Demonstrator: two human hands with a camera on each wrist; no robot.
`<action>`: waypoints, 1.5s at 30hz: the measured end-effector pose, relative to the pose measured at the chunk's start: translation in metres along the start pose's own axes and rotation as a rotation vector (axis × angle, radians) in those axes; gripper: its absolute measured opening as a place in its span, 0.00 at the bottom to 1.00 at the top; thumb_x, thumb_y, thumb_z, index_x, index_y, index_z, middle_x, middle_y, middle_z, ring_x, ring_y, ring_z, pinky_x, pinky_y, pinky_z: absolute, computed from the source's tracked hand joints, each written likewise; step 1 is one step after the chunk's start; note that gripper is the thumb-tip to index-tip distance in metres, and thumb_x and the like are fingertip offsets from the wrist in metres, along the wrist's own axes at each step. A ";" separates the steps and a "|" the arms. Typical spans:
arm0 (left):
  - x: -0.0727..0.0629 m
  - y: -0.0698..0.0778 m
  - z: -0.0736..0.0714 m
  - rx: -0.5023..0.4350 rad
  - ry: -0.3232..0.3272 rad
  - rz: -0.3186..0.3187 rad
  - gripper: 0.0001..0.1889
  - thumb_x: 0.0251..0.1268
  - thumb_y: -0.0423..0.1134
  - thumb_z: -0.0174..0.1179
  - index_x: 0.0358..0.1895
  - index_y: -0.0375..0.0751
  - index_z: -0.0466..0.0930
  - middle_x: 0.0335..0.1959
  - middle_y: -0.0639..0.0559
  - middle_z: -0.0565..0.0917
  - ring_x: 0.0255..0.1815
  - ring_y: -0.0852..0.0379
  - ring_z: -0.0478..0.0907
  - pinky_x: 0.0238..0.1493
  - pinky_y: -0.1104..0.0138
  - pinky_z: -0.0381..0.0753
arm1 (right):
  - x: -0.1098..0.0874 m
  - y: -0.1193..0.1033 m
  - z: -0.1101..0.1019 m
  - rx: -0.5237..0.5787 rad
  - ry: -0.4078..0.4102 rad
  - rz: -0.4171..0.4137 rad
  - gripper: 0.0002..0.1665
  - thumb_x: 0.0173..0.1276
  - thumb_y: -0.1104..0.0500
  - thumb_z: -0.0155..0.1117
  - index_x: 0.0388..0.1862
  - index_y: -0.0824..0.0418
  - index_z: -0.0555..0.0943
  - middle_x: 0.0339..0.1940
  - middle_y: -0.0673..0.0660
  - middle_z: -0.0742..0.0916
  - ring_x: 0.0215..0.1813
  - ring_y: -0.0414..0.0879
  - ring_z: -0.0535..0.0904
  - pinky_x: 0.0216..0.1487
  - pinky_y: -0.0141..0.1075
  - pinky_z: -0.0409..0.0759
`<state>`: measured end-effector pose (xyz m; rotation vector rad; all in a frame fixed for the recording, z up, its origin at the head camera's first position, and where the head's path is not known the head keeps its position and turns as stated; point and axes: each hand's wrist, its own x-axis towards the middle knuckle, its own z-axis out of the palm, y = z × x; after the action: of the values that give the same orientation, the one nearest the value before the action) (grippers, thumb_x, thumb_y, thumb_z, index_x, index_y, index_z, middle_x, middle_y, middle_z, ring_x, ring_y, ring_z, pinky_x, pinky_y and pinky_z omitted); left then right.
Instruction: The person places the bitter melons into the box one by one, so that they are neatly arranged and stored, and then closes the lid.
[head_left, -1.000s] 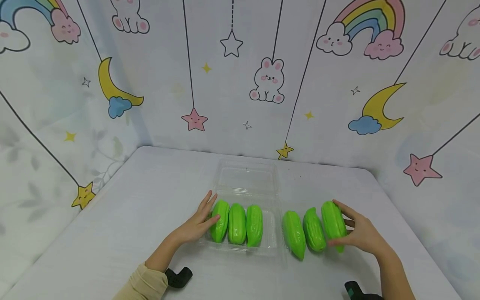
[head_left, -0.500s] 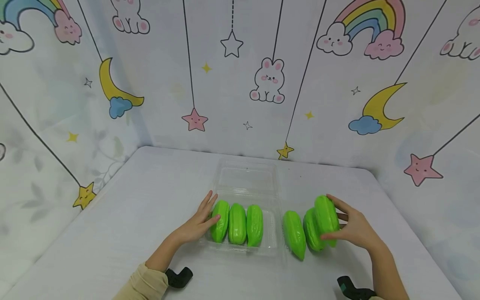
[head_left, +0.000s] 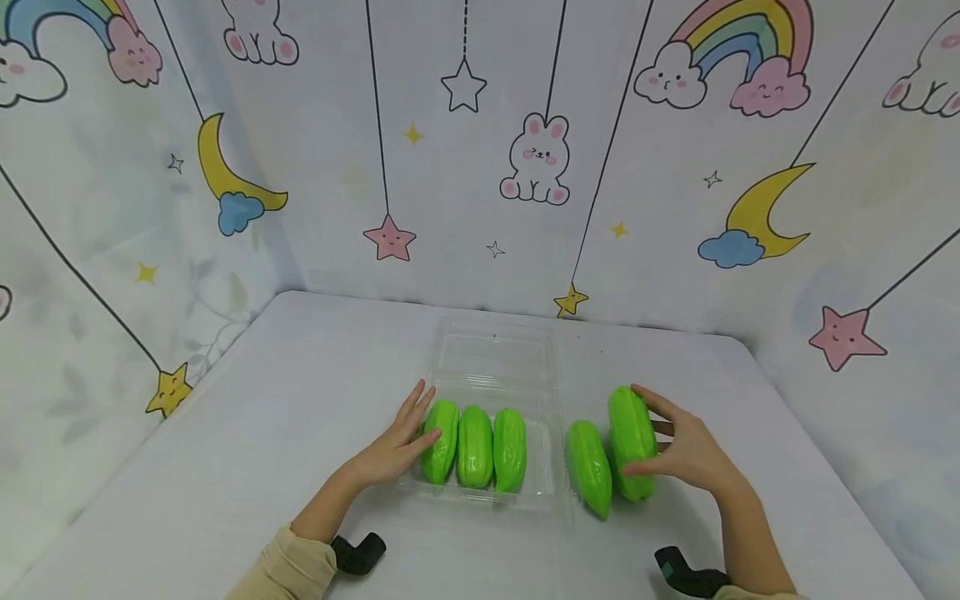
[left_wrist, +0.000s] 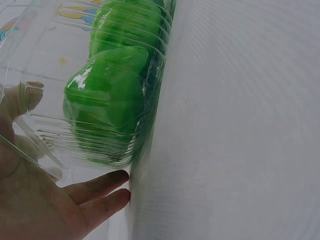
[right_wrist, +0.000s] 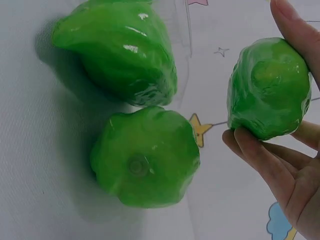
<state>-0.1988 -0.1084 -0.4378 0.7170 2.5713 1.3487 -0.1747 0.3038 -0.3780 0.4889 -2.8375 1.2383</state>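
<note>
While the left hand (head_left: pixel 390 450) rests against the left side of the clear box (head_left: pixel 543 458), its fingers spread and grasping nothing, the right hand (head_left: pixel 693 454) has one green fruit (head_left: pixel 628 425) pinched between thumb and fingers, raised off the counter (head_left: pixel 315 375). The box sits about midway between the counter's left and right edges, its lid (head_left: pixel 495 354) folded back toward the far edge. Three more fruits (head_left: pixel 474 450) lie side by side in it, leaving a bare strip at its right end. Toward the counter's right edge lie two others: the first loose fruit (head_left: pixel 588 471) just beside the box, the second loose fruit (right_wrist: pixel 120 165) largely hidden from the head view by the held one. Carrying well, I judge, means clearing both before travelling sideways, pinching firmly because the glossy skin looks slippery, and steadying the seemingly light box without bending its wall.
</note>
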 end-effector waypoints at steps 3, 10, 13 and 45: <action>0.000 0.001 0.000 0.000 0.005 0.002 0.36 0.72 0.48 0.43 0.73 0.42 0.35 0.73 0.44 0.29 0.72 0.43 0.30 0.63 0.41 0.45 | 0.003 -0.002 0.004 0.017 -0.013 -0.005 0.63 0.37 0.51 0.81 0.71 0.59 0.57 0.65 0.69 0.66 0.55 0.66 0.72 0.43 0.44 0.79; 0.000 0.002 0.000 -0.010 0.007 0.011 0.35 0.72 0.46 0.44 0.73 0.42 0.36 0.73 0.44 0.30 0.72 0.43 0.30 0.63 0.40 0.45 | 0.008 -0.006 0.013 0.045 -0.009 -0.006 0.62 0.37 0.51 0.81 0.71 0.56 0.58 0.65 0.68 0.67 0.56 0.65 0.73 0.43 0.43 0.79; 0.000 0.002 0.000 -0.011 0.008 0.014 0.34 0.72 0.46 0.44 0.73 0.43 0.36 0.73 0.44 0.30 0.72 0.43 0.30 0.63 0.40 0.45 | 0.010 -0.008 0.015 0.056 -0.009 -0.002 0.62 0.37 0.51 0.81 0.71 0.54 0.58 0.65 0.68 0.66 0.56 0.65 0.72 0.43 0.42 0.79; 0.000 0.001 0.000 0.007 0.017 0.020 0.35 0.72 0.47 0.44 0.73 0.42 0.36 0.73 0.43 0.31 0.72 0.42 0.31 0.63 0.40 0.44 | 0.029 -0.037 0.049 0.132 -0.085 -0.041 0.60 0.36 0.55 0.82 0.69 0.55 0.60 0.65 0.64 0.68 0.55 0.60 0.74 0.41 0.36 0.80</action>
<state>-0.1987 -0.1078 -0.4368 0.7380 2.5898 1.3581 -0.1861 0.2368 -0.3815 0.6150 -2.8100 1.4375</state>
